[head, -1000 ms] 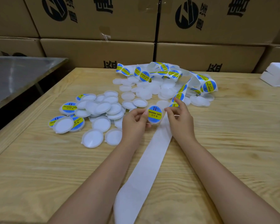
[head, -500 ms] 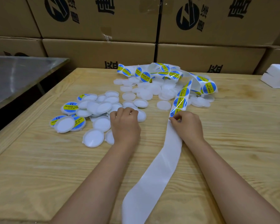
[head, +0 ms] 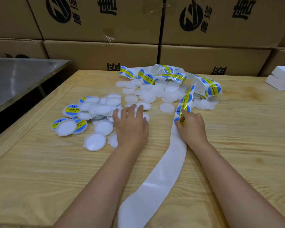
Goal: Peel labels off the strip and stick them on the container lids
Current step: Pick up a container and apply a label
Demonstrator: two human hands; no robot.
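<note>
Head view: my left grip [head: 132, 127] lies flat, fingers loose, on the white lids [head: 104, 111] on the table [head: 237, 145], while my right grip [head: 192, 129] pinches a label [head: 177, 120] on the strip [head: 163, 175] just beside them.

Packing area of a small warehouse or workshop, shown by brown cardboard cartons [head: 97, 53] stacked across the whole background, printed with large dark logos and Chinese characters. In front, a plain pale wooden worktable [head: 39, 170] strewn with dozens of identical white plastic lids [head: 95, 142], some carrying blue-and-yellow stickers reading "Soldering Paste", and a long label strip [head: 155, 183] of the same stickers trailing across the wood. To the left a bare steel-topped table [head: 20, 76], at the far right a white foam block [head: 281, 78], all pointing to batch labelling done by hand.
</note>
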